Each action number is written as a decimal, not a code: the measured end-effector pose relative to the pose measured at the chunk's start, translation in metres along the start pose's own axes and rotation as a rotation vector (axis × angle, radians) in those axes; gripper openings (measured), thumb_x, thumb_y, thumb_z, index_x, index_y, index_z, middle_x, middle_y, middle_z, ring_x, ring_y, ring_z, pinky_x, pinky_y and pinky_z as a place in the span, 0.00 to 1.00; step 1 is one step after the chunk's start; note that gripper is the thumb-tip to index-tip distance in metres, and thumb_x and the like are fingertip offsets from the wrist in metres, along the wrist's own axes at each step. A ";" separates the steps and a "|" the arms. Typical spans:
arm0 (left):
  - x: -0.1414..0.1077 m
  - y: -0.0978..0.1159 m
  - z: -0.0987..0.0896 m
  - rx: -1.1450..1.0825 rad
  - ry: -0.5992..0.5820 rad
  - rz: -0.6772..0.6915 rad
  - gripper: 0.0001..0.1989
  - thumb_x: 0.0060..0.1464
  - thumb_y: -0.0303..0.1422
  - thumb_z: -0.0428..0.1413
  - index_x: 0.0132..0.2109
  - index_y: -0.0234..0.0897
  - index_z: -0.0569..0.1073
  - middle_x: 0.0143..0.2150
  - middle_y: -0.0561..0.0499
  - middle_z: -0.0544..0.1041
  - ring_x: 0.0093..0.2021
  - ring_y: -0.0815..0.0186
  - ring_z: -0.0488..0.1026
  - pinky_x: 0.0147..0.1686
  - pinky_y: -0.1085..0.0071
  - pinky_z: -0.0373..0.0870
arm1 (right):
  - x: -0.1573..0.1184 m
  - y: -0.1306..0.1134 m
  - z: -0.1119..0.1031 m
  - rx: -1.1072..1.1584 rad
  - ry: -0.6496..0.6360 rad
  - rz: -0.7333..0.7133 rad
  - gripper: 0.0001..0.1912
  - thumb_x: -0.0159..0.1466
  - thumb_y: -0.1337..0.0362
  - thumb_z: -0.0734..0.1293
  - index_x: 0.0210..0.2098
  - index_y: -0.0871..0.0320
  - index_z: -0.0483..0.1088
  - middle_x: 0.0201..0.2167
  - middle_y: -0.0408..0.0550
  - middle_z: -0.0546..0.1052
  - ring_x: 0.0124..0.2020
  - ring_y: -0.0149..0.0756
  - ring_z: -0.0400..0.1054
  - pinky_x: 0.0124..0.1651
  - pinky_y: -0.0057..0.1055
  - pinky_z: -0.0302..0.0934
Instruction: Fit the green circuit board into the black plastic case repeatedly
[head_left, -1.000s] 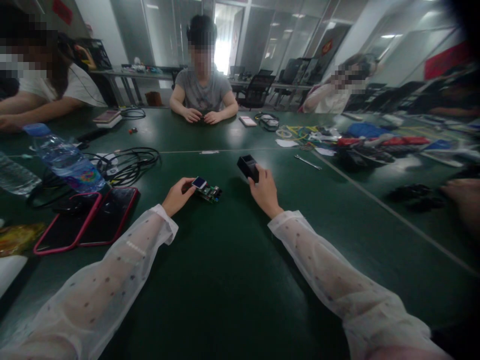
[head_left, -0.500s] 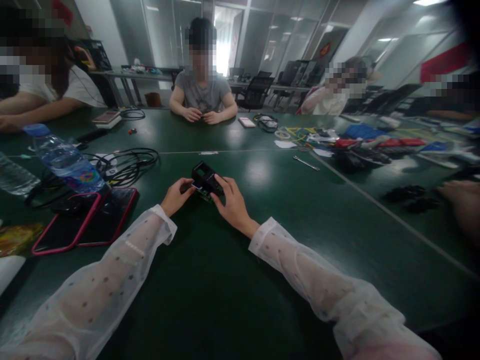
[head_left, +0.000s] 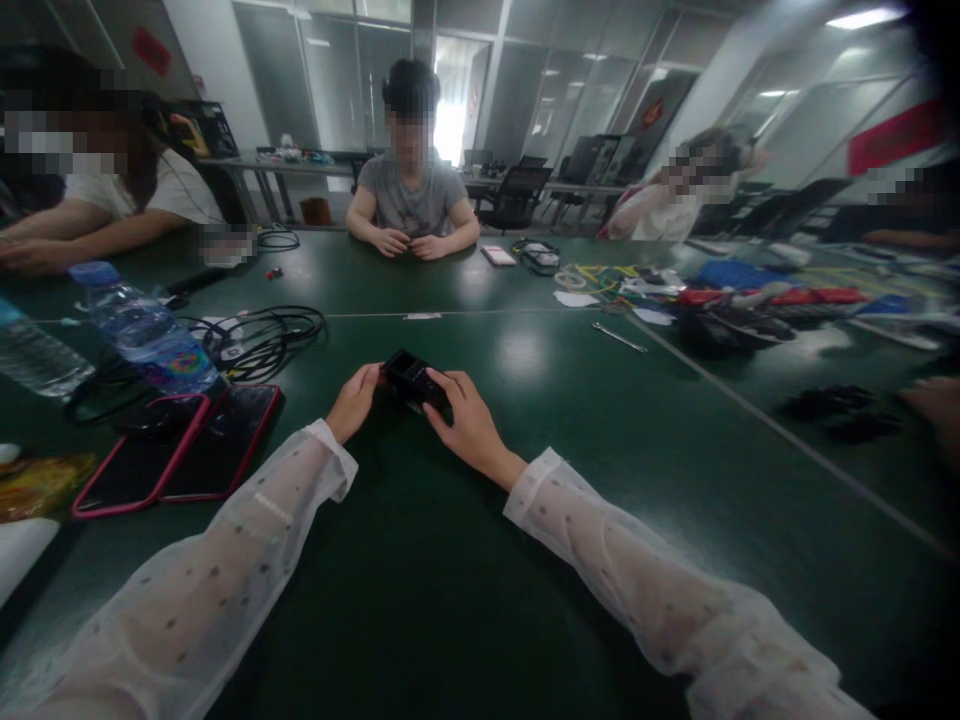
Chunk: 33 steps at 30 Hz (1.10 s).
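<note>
A small black device casing (head_left: 411, 378) with a rectangular window is held between my two hands, over the green table (head_left: 420, 560). My right hand (head_left: 466, 418) grips its right side, with the thumb at the near edge and the fingers on top. At its left end, my left hand (head_left: 355, 402) pinches the edge with thumb and fingers together. The green circuit board is hidden now. I cannot tell whether the casing rests on the table.
To the left lie two red-edged phones (head_left: 225, 440), a tilted water bottle (head_left: 146, 335) and coiled black cables (head_left: 277, 335). A wrench (head_left: 619, 338) lies right of centre. Tangled wires and tools (head_left: 750, 300) are farther right. A person (head_left: 412, 200) sits opposite.
The casing has come down over the green circuit board, which showed beneath it before. Both hands remain on the device. The view has tilted slightly upward.
</note>
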<state>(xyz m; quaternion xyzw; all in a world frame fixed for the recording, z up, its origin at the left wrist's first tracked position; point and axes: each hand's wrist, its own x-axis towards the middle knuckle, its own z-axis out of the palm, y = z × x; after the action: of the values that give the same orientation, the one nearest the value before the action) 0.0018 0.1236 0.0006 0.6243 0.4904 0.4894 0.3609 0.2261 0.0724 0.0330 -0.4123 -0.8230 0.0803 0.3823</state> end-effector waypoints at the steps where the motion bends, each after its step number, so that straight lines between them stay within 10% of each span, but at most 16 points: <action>1: 0.000 0.000 0.000 0.003 0.001 -0.004 0.24 0.64 0.48 0.43 0.52 0.35 0.72 0.48 0.45 0.77 0.49 0.60 0.73 0.53 0.62 0.66 | 0.000 0.002 0.000 0.018 -0.009 0.021 0.27 0.66 0.63 0.62 0.64 0.52 0.54 0.54 0.56 0.65 0.53 0.47 0.65 0.54 0.48 0.66; 24: -0.006 0.010 -0.001 0.164 -0.092 -0.007 0.29 0.63 0.53 0.40 0.53 0.37 0.73 0.52 0.44 0.74 0.54 0.57 0.69 0.57 0.60 0.62 | 0.003 0.010 -0.001 0.170 -0.212 -0.006 0.29 0.63 0.70 0.66 0.61 0.47 0.56 0.56 0.52 0.65 0.56 0.45 0.62 0.57 0.54 0.63; 33: -0.007 0.011 -0.002 0.198 -0.117 -0.003 0.30 0.63 0.53 0.39 0.53 0.38 0.73 0.50 0.43 0.74 0.53 0.57 0.69 0.56 0.59 0.62 | 0.004 0.018 0.003 0.325 -0.190 0.171 0.27 0.66 0.51 0.64 0.61 0.52 0.58 0.54 0.55 0.69 0.55 0.45 0.65 0.57 0.51 0.61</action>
<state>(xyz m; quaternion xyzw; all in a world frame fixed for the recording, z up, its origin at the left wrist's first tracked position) 0.0030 0.1140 0.0099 0.6836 0.5154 0.4010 0.3260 0.2337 0.0874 0.0249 -0.4042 -0.7935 0.2829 0.3563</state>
